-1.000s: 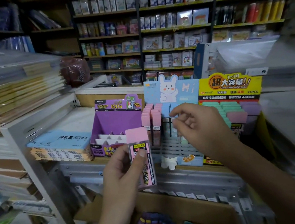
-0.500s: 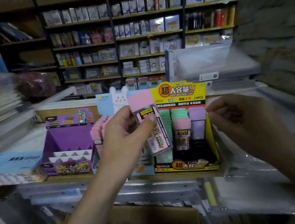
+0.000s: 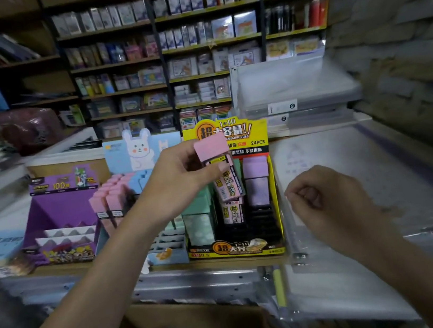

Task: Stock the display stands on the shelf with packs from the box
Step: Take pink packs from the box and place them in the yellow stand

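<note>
Shelf (image 3: 198,280) runs across below the grip. Three display stands sit along its front edge, within easy reach.

Cardboard box (image 3: 194,313) is far below the grip at the bottom of view, with dark packs standing in it. The supply is kept right under the work.

Yellow stand (image 3: 247,131) is directly behind the grip. It has green packs in its left column, purple in its right, and one matching pack low in the middle column with black empty slots around it. Judged the target, since the colours agree.

Blue rabbit stand (image 3: 139,149) is just left of the grip, with pink rows at its back. Purple stand (image 3: 60,208) is further left, its dividers mostly bare.

Left hand (image 3: 181,180) clamps the pink pack (image 3: 228,187), thumb across the front label and fingers behind. The cap end is up and the body tilts down over the middle column. It is held near the top, likely so the lower end can enter a slot first.

Right hand (image 3: 324,204) is right of and below the grip. Its fingers are curled in with nothing seen in them, and it touches no stand.
</note>
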Demonstrator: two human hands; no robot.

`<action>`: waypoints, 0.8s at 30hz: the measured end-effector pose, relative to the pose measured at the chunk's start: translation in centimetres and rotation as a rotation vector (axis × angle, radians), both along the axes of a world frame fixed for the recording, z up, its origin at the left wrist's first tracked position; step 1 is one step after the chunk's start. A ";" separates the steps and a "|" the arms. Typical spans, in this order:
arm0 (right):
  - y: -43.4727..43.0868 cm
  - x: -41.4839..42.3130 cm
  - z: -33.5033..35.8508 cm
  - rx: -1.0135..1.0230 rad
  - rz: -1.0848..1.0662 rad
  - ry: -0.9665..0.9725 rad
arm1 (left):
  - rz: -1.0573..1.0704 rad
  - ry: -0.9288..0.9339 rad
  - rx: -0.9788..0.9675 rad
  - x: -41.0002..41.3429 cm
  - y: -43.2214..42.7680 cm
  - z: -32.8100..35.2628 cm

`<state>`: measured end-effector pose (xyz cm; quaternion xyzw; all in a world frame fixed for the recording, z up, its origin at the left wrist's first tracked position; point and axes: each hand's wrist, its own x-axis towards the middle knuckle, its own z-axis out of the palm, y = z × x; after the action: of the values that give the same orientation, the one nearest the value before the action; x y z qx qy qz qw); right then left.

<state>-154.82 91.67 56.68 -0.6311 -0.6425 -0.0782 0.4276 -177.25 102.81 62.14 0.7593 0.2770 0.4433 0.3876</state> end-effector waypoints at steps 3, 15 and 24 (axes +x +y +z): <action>-0.1 0.1 -0.5 0.012 -0.008 0.004 | 0.003 0.048 0.023 0.1 0.5 -0.6; -0.3 0.1 -1.2 0.023 -0.006 0.056 | 0.054 0.232 0.168 0.3 0.4 -1.5; -0.4 0.0 -1.1 0.039 -0.014 0.043 | 0.061 0.281 0.207 0.0 0.1 -1.3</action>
<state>-154.86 91.27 55.59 -0.6287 -0.6269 -0.0804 0.4531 -177.27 102.94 60.88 0.8409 0.3042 0.3703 0.2513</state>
